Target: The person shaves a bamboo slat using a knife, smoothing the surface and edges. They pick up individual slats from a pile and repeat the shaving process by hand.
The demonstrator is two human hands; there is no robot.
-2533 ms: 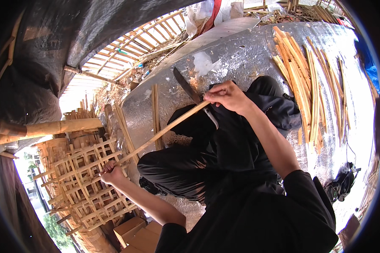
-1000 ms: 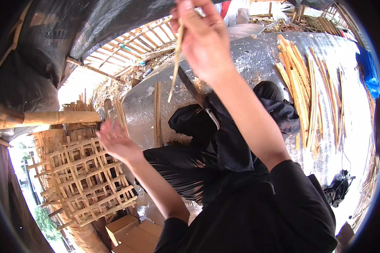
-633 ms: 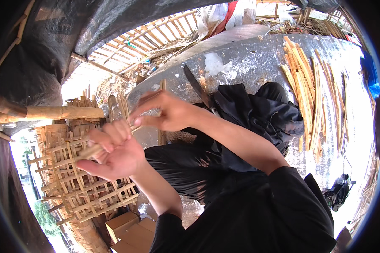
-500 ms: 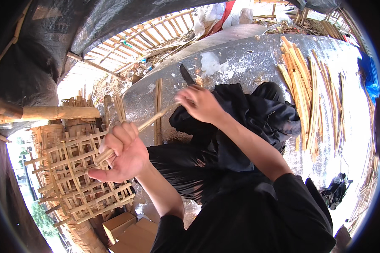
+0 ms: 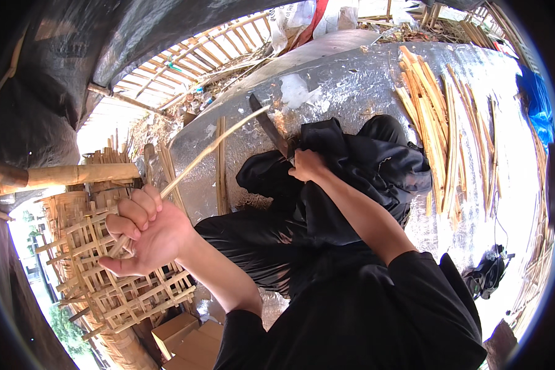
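My left hand (image 5: pixel 147 231) is closed round a thin bamboo strip (image 5: pixel 213 147), which slants up to the far right and ends near the blade. In my right hand (image 5: pixel 307 166) is the handle of a long dark knife (image 5: pixel 268 131), its blade pointing away and to the left. The strip's tip and the blade lie close together in the picture; whether they touch, I cannot tell. Beneath my right hand, a black cloth (image 5: pixel 351 160) covers my lap and leg.
Split bamboo strips (image 5: pixel 435 129) lie in a bundle on the silvery mat (image 5: pixel 364 86) at right. A woven bamboo lattice (image 5: pixel 114 265) leans at left, beside a cardboard box (image 5: pixel 176 330). Two narrow strips (image 5: pixel 221 166) lie ahead of my knee. Dark tarp (image 5: pixel 135 37) hangs at upper left.
My right hand has drawn back toward my lap, bringing the knife nearer and exposing the strip's far end. My left hand has shifted left with the strip, which now points more steeply away.
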